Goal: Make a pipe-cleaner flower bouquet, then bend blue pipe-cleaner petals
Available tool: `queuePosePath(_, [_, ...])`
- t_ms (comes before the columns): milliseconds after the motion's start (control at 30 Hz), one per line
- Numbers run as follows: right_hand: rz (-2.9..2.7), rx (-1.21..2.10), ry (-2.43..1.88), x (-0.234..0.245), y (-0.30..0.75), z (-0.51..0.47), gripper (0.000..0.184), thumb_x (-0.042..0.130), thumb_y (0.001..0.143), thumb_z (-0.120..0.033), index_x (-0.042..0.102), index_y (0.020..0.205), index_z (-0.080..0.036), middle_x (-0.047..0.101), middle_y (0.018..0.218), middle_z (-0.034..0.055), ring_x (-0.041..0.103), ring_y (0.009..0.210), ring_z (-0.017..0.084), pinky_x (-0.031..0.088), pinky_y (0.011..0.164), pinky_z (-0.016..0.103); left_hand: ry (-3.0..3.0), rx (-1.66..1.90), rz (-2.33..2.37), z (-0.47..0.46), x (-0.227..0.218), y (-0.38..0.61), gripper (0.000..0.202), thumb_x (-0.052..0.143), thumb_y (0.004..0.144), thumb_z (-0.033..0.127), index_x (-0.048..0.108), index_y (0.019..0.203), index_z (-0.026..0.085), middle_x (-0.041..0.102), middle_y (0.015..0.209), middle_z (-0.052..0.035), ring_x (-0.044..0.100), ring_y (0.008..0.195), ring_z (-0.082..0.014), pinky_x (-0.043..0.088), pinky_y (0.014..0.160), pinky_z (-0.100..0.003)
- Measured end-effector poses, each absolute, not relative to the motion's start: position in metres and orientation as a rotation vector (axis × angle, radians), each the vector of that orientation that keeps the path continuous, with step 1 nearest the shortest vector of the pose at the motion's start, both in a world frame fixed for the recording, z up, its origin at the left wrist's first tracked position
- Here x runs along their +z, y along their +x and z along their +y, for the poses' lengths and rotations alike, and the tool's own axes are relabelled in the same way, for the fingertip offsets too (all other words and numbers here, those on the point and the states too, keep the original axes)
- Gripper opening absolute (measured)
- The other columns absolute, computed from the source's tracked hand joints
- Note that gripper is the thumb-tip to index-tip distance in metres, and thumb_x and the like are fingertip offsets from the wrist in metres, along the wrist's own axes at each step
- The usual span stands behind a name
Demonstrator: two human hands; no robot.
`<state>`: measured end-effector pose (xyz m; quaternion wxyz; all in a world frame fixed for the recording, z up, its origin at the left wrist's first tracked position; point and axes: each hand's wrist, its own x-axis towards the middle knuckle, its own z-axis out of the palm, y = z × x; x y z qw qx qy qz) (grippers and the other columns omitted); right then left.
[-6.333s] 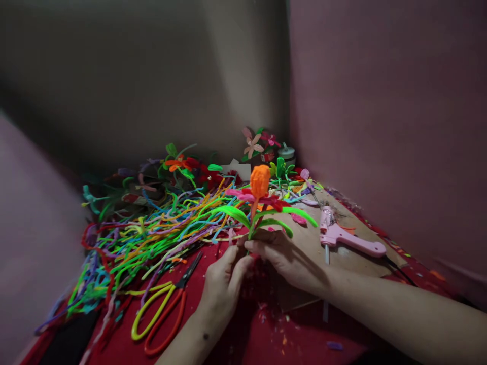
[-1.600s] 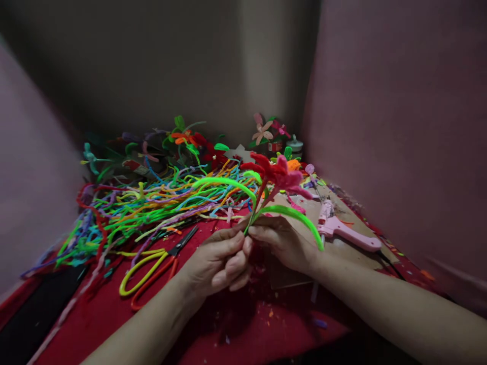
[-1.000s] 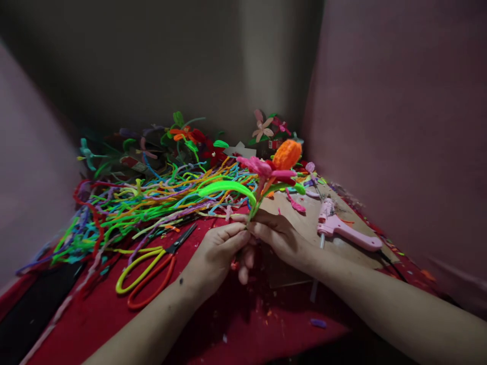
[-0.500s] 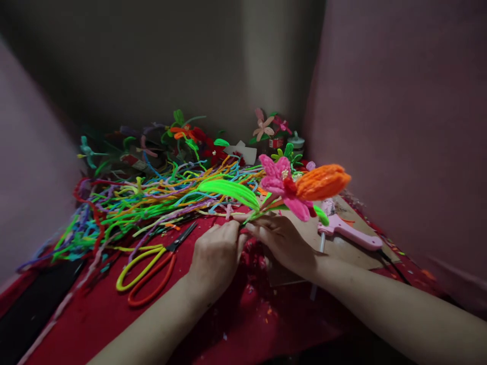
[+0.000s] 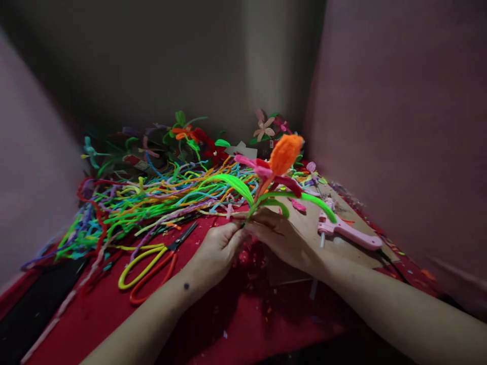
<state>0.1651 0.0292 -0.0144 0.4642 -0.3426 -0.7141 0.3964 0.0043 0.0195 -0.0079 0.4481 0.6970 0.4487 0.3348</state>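
Between my two hands a bunch of pipe cleaner flowers [image 5: 286, 153] stands up over the table, tilted a little to the right. It has an orange bud, pink and dark red petals seen edge-on, and long bright green leaves [image 5: 232, 182] that arch to both sides. My left hand [image 5: 220, 248] is closed round the bottom of the green stems. From the other side my right hand [image 5: 274, 235] pinches the same stems, its fingertips meeting the left ones. The stem ends are hidden by the fingers.
Loose coloured pipe cleaners [image 5: 167, 203] are heaped at the back left. Scissors [image 5: 152, 263] with yellow and red handles lie left of my hands. On a brown board [image 5: 357, 228] at the right rests a pink glue gun [image 5: 350, 234]. Finished flowers [image 5: 264, 126] stand along the wall.
The bunch has been turned between my hands: the orange bud, which pointed right, now points up, and the pink flower has swung edge-on. My left wrist has rolled.
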Motion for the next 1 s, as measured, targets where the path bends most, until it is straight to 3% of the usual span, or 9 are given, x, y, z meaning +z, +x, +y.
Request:
queuePosePath(167, [-1.757,1.238,-0.647,-0.003,0.171,0.024,0.024,0.049,0.087,-0.029,0.071,0.094,-0.022,0.069,0.088,0.0009,0.061,0.085,0.015,0.046,0.087,0.029,1.239,0.568,0.677,0.013,0.000,0.003,0.040,0.049,0.083,0.046,0.045,0.055,0.019,0.022,0.041,0.0097,0.027,0.036,-0.0070,0.034,0.043,-0.024])
queuePosePath(267, [-1.667,1.295,-0.722,-0.008,0.168,0.025,0.026,0.049,0.087,-0.030,0.070,0.096,-0.020,0.069,0.081,0.0009,0.063,0.083,0.016,0.048,0.084,0.030,1.425,0.651,0.851,0.015,-0.005,0.004,0.035,0.045,0.085,0.042,0.050,0.061,0.018,0.035,0.044,0.0069,0.035,0.039,-0.0084,0.036,0.048,-0.024])
queuePosePath(333, [-1.560,1.334,-0.739,-0.016,0.163,0.029,0.027,0.049,0.086,-0.032,0.070,0.097,-0.019,0.069,0.083,0.0018,0.063,0.086,0.017,0.049,0.083,0.031,1.759,0.868,1.105,0.017,-0.012,0.005,0.022,0.050,0.083,0.034,0.055,0.069,0.018,0.050,0.056,0.0021,0.046,0.051,-0.0112,0.038,0.055,-0.025])
queuePosePath(400, [-1.489,1.291,-0.712,-0.023,0.159,0.032,0.024,0.052,0.084,-0.034,0.069,0.097,-0.021,0.069,0.092,0.0020,0.062,0.092,0.018,0.048,0.086,0.031,2.038,1.059,1.263,0.018,-0.018,0.006,0.012,0.053,0.079,0.027,0.056,0.071,0.018,0.055,0.063,-0.0001,0.050,0.059,-0.0129,0.038,0.060,-0.025])
queuePosePath(500, [-1.592,1.222,-0.721,-0.023,0.157,0.033,0.024,0.053,0.085,-0.036,0.069,0.093,-0.021,0.068,0.093,0.0032,0.061,0.092,0.019,0.046,0.089,0.031,2.033,1.089,1.253,0.017,-0.019,0.008,0.015,0.048,0.082,0.026,0.057,0.072,0.019,0.050,0.056,0.0031,0.046,0.051,-0.0107,0.036,0.056,-0.023])
queuePosePath(700, [-1.763,1.089,-0.773,-0.008,0.168,0.031,0.020,0.052,0.086,-0.030,0.068,0.086,-0.017,0.064,0.082,0.0019,0.058,0.080,0.015,0.045,0.079,0.028,1.184,0.903,0.852,0.014,-0.003,0.012,0.023,0.054,0.083,0.032,0.054,0.068,0.015,0.045,0.047,0.0064,0.040,0.034,-0.0049,0.030,0.040,-0.018])
queuePosePath(867, [-1.712,1.190,-0.718,-0.008,0.175,0.038,0.014,0.057,0.082,-0.027,0.069,0.086,-0.020,0.066,0.089,0.0011,0.059,0.088,0.015,0.045,0.083,0.028,0.833,0.874,0.619,0.014,-0.002,0.011,0.024,0.060,0.081,0.030,0.052,0.065,0.014,0.035,0.042,0.0097,0.028,0.030,-0.0008,0.032,0.040,-0.016])
queuePosePath(1000, [-1.678,1.306,-0.588,-0.015,0.175,0.042,0.016,0.056,0.084,-0.028,0.069,0.088,-0.022,0.067,0.082,-0.0004,0.060,0.082,0.014,0.045,0.084,0.029,0.732,0.809,0.535,0.012,-0.004,0.009,0.021,0.059,0.083,0.028,0.059,0.069,0.012,0.030,0.039,0.0112,0.022,0.027,0.0011,0.034,0.040,-0.014])
